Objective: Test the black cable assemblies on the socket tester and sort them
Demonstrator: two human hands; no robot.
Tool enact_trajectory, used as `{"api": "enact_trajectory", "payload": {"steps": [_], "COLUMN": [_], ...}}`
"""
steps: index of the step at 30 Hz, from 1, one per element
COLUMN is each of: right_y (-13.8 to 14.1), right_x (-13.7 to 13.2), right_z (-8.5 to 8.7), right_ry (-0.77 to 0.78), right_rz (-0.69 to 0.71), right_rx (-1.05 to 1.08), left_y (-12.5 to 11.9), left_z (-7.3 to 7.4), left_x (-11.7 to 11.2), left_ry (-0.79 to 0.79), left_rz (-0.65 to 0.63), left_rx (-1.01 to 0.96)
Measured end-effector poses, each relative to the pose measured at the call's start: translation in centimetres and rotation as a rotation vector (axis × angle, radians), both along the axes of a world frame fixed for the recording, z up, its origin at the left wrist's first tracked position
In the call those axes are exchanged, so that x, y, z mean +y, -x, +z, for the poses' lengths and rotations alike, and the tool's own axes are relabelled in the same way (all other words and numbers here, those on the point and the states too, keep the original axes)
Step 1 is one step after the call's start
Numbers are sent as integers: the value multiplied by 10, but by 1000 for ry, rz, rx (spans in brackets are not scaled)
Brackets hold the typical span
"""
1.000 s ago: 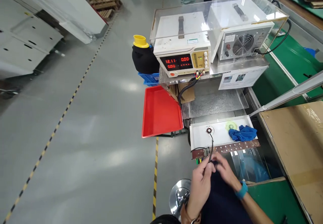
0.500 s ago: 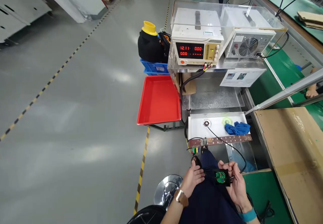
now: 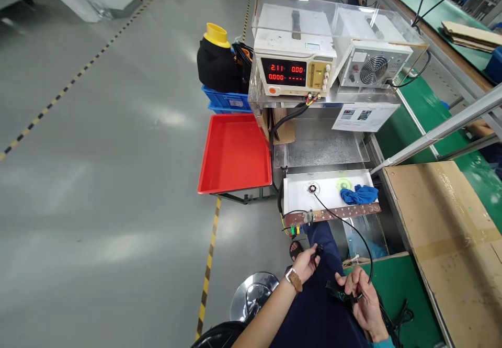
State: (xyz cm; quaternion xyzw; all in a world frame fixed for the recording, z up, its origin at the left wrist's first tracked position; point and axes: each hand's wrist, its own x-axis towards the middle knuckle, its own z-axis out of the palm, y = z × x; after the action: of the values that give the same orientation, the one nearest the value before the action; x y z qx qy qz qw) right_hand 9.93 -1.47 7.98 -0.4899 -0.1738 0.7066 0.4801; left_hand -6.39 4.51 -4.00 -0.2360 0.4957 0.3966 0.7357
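Status: right hand (image 3: 363, 298) is low over the lap, fingers closed around a small black plastic part (image 3: 339, 290). A thin black wire (image 3: 355, 232) loops from that part up to a small round black fixture (image 3: 312, 188) on the shallow white metal tray (image 3: 327, 201). It crosses the brown perforated metal strip (image 3: 345, 212) at the tray's front edge.

Left hand (image 3: 307, 261) is apart from it, at the knee, fingertips drawn together at a tiny dark bit. Can't tell if it's actually gripped (too small). Crumpled blue cloth (image 3: 358, 194) lies on the tray's right side, clear of the wire. Beige bench power supply with red digits (image 3: 294, 68) is lit on the shelf above.

My read: the part is in hand but tethered to the fixture, so this looks like mid-handling. The next move calls for slack control, so the wire doesn't snag on the strip, and for the left hand to come across to steady the part.
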Motion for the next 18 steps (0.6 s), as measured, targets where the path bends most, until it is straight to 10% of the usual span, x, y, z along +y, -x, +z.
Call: {"api": "enact_trajectory", "payload": {"steps": [11,18], "right_y": [-5,-12], "right_x": [13,5], "right_z": [2,-3], "right_ry": [5,43], "right_rz": [307,414], "right_rx": [34,-13], "left_y": [29,0], "left_z": [-7,-49], "left_x": [8,28], "left_ry": [-297,-316], "left_rz": [-53,-315], "left_rx": [-141,432]}}
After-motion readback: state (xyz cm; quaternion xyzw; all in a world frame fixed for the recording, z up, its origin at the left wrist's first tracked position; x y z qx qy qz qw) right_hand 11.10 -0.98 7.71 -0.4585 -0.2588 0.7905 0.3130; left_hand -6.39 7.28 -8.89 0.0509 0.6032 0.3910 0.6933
